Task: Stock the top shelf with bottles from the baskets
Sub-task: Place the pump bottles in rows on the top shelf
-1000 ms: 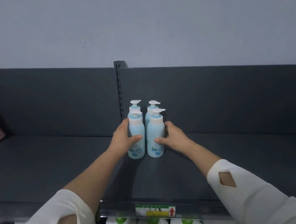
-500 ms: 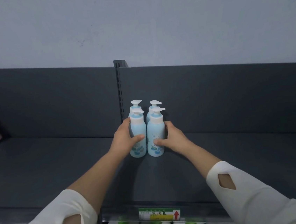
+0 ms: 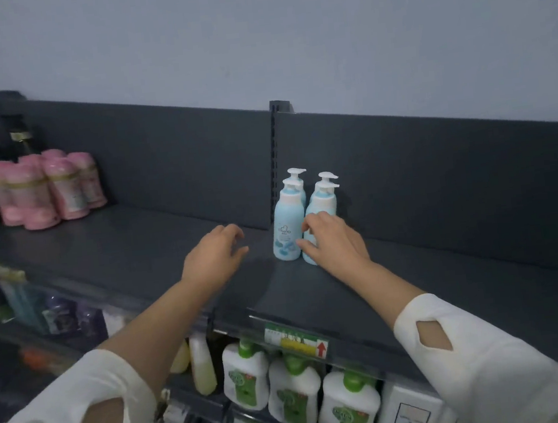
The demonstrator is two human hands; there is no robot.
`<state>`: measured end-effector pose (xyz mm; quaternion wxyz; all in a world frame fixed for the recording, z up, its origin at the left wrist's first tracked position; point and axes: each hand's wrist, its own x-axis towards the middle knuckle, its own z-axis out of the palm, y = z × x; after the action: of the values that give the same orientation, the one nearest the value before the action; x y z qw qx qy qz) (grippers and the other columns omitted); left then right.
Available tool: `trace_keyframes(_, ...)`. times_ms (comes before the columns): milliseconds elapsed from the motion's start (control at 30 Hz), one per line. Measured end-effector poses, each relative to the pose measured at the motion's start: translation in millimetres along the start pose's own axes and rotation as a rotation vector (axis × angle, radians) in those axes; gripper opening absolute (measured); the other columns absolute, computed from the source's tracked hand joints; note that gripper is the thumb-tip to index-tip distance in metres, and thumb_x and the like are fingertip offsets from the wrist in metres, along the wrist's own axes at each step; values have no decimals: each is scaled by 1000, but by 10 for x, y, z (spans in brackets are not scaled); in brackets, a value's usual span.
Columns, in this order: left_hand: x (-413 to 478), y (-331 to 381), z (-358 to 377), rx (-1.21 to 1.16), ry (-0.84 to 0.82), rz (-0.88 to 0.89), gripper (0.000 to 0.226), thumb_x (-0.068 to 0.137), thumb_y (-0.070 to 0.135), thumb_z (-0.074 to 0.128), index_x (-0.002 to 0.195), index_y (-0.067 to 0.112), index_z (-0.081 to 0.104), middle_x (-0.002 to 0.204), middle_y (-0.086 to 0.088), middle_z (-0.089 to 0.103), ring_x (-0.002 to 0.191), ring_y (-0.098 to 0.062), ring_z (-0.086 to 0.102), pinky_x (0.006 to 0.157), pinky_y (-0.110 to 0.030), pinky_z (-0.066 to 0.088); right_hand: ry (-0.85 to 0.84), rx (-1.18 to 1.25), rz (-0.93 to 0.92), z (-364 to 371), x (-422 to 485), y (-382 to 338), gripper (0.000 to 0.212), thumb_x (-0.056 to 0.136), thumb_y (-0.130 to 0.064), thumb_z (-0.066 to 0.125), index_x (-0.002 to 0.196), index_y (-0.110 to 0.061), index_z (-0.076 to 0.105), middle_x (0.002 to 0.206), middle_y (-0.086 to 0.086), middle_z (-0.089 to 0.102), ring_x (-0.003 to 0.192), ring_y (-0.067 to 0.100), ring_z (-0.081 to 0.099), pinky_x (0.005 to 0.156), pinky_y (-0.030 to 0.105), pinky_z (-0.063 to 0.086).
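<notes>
Placement finishing, prob: L hand (image 3: 215, 257) hovering left of blue bottles (image 3: 287, 226), fingers loose, empty; R hand (image 3: 336, 241) touching them, grip unclear. Next needing more from baskets.

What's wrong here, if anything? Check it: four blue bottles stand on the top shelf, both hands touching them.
Not quite. Four blue bottles stand on the top shelf, but only the right hand touches them; the left hand hovers beside them, touching none. The head view shows it.

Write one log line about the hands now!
left hand free above top shelf | right hand touching front-right blue bottle | four blue bottles upright
</notes>
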<state>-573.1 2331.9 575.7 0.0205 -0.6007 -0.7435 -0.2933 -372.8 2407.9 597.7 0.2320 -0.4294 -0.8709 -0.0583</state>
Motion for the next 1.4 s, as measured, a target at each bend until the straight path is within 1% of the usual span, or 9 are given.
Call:
trace_keyframes(167, -465, -374, -298, 93, -1, -97, 26, 95, 35, 49, 116, 20, 53, 113, 1, 56, 105, -20, 56, 81, -36, 49, -23, 86, -185, 202, 28, -577, 29, 95, -41, 47, 115, -20, 52, 113, 0, 57, 107, 24, 52, 76, 34, 41)
trace_keyframes(367, -1091, -1130, -814, 300, -26, -221, 19, 93, 33, 47, 101, 18, 57, 105, -2, 59, 99, -25, 58, 78, -40, 50, -43, 162, -443, 568, 42, -1569, 28, 96, -42, 45, 113, -22, 54, 112, -2, 58, 107, 22, 53, 77, 34, 44)
trace_keyframes(600, -2067, -2358, -902, 280, -147, -497, 22, 93, 29, 48, 104, 14, 59, 107, -8, 61, 102, -29, 59, 83, -41, 49, -308, 233, -657, 1339, -221, -2894, 26, 97, -39, 44, 112, -21, 56, 113, 0, 60, 106, 25, 57, 78, 39, 49)
trace_keyframes(700, -2410, -2832, -752, 207, -213, -554, 18, 92, 23, 50, 99, 9, 59, 103, -14, 62, 100, -33, 60, 84, -43, 49, -410, 204, -727, 1753, -385, -3289, 27, 97, -38, 44, 113, -19, 55, 116, 2, 59, 109, 27, 56, 80, 39, 49)
trace_keyframes(967, -3147, -3529, -36, 128, -387, -716, 29, 92, 31, 51, 119, 20, 54, 119, -3, 58, 108, -24, 56, 89, -35, 47, -719, 212, -753, 2861, -915, -3641, 25, 94, -33, 48, 115, -21, 56, 115, 2, 60, 101, 26, 59, 74, 36, 48)
trace_keyframes(1067, -3350, -3715, 266, 116, -458, -749, 35, 90, 32, 53, 123, 21, 53, 122, -4, 55, 113, -25, 54, 91, -34, 46, -806, 213, -740, 3227, -1040, -3688, 27, 95, -33, 50, 117, -20, 56, 119, 2, 59, 102, 26, 59, 77, 36, 48)
trace_keyframes(1167, -3562, -3894, 631, 140, -516, -761, 39, 89, 31, 54, 126, 18, 51, 129, -6, 50, 121, -28, 47, 95, -38, 44, -887, 194, -755, 3643, -1171, -3721, 32, 93, -33, 52, 123, -20, 54, 126, 3, 56, 109, 26, 56, 83, 35, 48)
trace_keyframes(1267, -3701, -4011, 986, 240, -569, -750, 47, 88, 30, 52, 133, 18, 45, 140, -3, 42, 126, -26, 42, 97, -34, 42, -975, 180, -775, 4066, -1311, -3731, 40, 92, -30, 54, 130, -19, 50, 131, 6, 52, 114, 29, 53, 89, 38, 48)
trace_keyframes(1400, -3707, -4165, 1349, 324, -604, -683, 58, 89, 30, 53, 143, 23, 32, 146, 0, 34, 137, -21, 27, 106, -34, 28, -1030, 178, -810, 4555, -1466, -3768, 50, 88, -28, 59, 135, -21, 45, 131, 6, 48, 119, 28, 48, 94, 37, 45)
